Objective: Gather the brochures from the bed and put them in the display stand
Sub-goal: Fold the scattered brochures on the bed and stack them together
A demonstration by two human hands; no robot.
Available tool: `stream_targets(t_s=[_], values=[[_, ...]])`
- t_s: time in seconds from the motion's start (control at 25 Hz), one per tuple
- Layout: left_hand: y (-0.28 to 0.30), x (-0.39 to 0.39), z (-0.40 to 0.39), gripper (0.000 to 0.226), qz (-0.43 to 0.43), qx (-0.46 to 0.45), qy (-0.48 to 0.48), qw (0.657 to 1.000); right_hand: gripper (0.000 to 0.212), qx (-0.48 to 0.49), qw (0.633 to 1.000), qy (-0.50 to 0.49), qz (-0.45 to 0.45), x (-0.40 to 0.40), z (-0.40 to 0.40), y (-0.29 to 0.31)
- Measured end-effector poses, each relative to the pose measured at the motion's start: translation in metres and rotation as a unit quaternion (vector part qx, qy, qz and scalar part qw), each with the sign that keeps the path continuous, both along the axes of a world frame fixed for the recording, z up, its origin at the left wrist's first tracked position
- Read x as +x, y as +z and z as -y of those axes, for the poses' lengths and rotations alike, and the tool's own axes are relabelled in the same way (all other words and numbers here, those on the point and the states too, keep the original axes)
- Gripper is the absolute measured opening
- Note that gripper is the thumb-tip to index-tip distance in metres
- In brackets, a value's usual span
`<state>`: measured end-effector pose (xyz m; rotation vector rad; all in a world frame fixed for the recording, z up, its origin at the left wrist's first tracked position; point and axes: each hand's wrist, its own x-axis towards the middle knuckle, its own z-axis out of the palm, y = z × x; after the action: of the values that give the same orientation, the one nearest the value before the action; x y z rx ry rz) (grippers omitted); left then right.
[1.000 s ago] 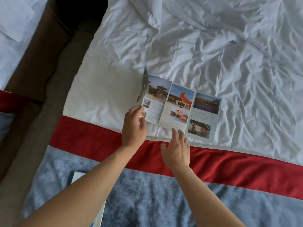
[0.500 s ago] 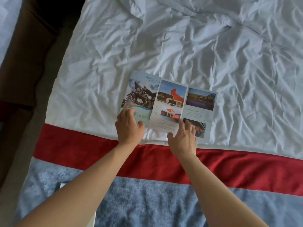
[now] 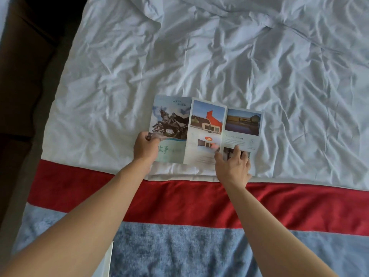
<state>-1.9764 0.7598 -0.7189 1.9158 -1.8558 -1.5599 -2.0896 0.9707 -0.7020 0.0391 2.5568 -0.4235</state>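
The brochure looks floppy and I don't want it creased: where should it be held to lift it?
Grip the brochure at its left panel's outer edge, coming from the left, where the left hand already pinches it. It lies flat on the sheet; that edge looks easiest to get fingers under. The right hand rests on the right panel.

brochure (image 3: 207, 128): 1 (three panels showing) | hands: 2 | bed runner (image 3: 179, 200): 1
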Motion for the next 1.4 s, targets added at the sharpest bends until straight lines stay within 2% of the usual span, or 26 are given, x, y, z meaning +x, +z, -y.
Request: stream_targets(t_s=[0.12,0.2,0.32,0.52,0.68,0.8,0.88,1.0,1.08,1.16,1.28,1.4], values=[[0.007,0.001,-0.005,0.003,-0.079,0.080,0.092,0.989,0.074,-0.010,1.000,0.008,0.005,0.002,0.001,0.002],[0.013,0.000,-0.008,0.005,-0.107,0.090,0.106,0.984,0.073,-0.019,1.000,0.012,0.008,0.003,0.000,0.005],[0.021,-0.011,-0.020,0.006,-0.116,0.077,0.025,0.990,0.068,-0.053,0.999,-0.005,0.004,0.003,0.000,0.008],[0.023,-0.041,-0.058,0.014,-0.101,0.060,-0.093,0.989,0.036,-0.182,0.971,-0.154,-0.028,0.000,-0.003,0.015],[0.016,-0.061,-0.088,0.025,-0.064,0.042,-0.147,0.986,0.050,-0.246,0.931,-0.266,-0.053,-0.013,-0.023,0.022],[0.013,-0.075,-0.108,0.029,-0.051,0.015,-0.150,0.987,0.075,-0.239,0.941,-0.229,-0.072,-0.023,-0.044,0.020],[0.009,-0.084,-0.121,0.030,-0.050,0.000,-0.156,0.987,0.084,-0.246,0.947,-0.194,-0.074,-0.028,-0.055,0.018],[0.004,-0.096,-0.138,0.028,-0.038,-0.038,-0.183,0.982,0.077,-0.263,0.949,-0.163,-0.054,-0.037,-0.065,0.014],[0.000,-0.104,-0.145,0.049,-0.034,-0.075,-0.230,0.970,0.061,-0.263,0.953,-0.145,-0.038,-0.042,-0.069,0.010],[-0.002,-0.108,-0.149,0.068,-0.026,-0.087,-0.274,0.957,0.056,-0.248,0.961,-0.125,-0.010,-0.044,-0.069,0.006],[-0.001,-0.109,-0.155,0.063,-0.041,-0.090,-0.322,0.942,0.062,-0.231,0.970,-0.080,-0.007,-0.044,-0.068,0.005],[0.004,-0.105,-0.149,0.057,-0.044,-0.114,-0.295,0.948,0.069,-0.205,0.975,-0.078,-0.021,-0.039,-0.066,0.005]])
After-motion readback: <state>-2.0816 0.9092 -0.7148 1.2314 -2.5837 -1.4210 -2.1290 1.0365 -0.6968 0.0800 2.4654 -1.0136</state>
